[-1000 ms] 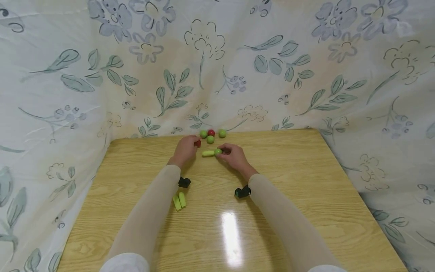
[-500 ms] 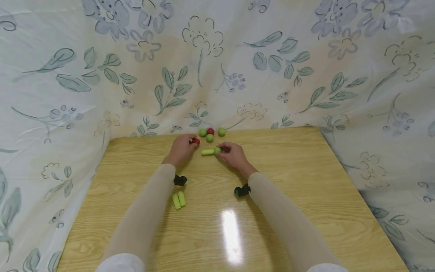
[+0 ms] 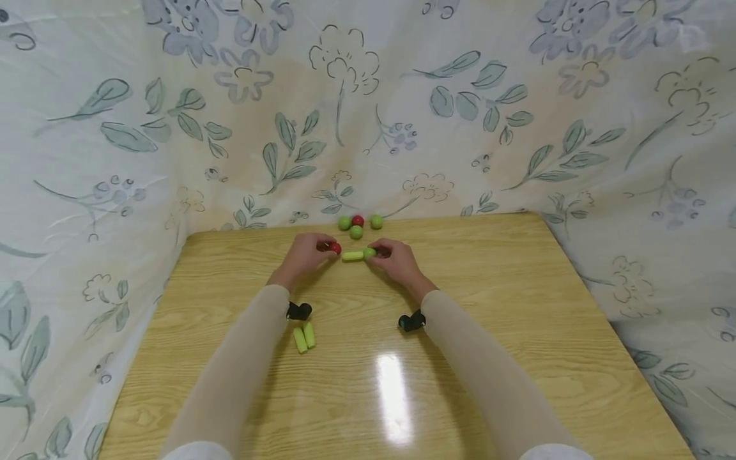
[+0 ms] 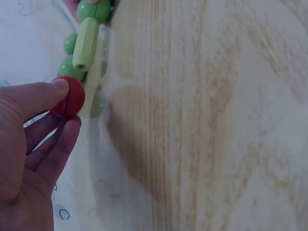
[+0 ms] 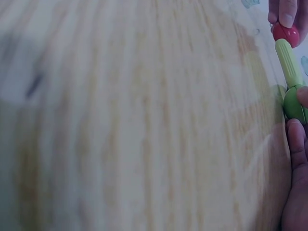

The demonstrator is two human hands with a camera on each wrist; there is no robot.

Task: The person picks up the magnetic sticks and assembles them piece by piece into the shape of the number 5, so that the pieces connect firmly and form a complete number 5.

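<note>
My left hand (image 3: 303, 257) pinches a red ball (image 4: 69, 97) between thumb and fingertips; a seam line runs around the ball. Opposite it, my right hand (image 3: 400, 260) grips a green ball (image 5: 294, 102) that has a pale green ridged stick (image 4: 86, 44) joined to its left side. The stick's free end, with a small dark hole in it, points at the red ball. Only a sliver separates the two in the head view. At the table's back edge lie another red ball (image 3: 358, 220) and several green balls (image 3: 356, 232).
Two loose pale green sticks (image 3: 305, 337) lie side by side near my left forearm. The wooden table (image 3: 489, 268) ends at a floral cloth (image 3: 368, 128) that hangs behind and along the sides. Each wrist carries a small black camera (image 3: 411, 321).
My left hand has drawn back from beside the ball cluster, bringing the red ball toward me, level with the stick's free end. The right hand holds its place with the green ball and stick.
</note>
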